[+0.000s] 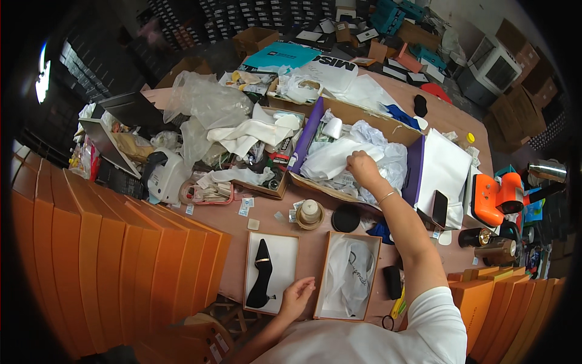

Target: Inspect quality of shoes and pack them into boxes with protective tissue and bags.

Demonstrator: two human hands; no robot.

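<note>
While the right hand (364,168) stretches out over the big open carton (357,115), its fingers are bunched down on a sheet of white tissue paper (333,156) inside, grasping it. Down at the near table edge, the left hand (296,298) rests with loose, spread fingers on the corner of the left shallow tray (285,242), where a black high-heeled shoe (261,276) lies on its white lining. Just beside it, the right tray (327,273) holds a white dust bag (350,274). Between trays and carton runs a narrow strip of bare table (267,212), dotted with a tape roll (310,212) and a black disc (345,219). Orange boxes (91,255) wall in the left side, tight.
</note>
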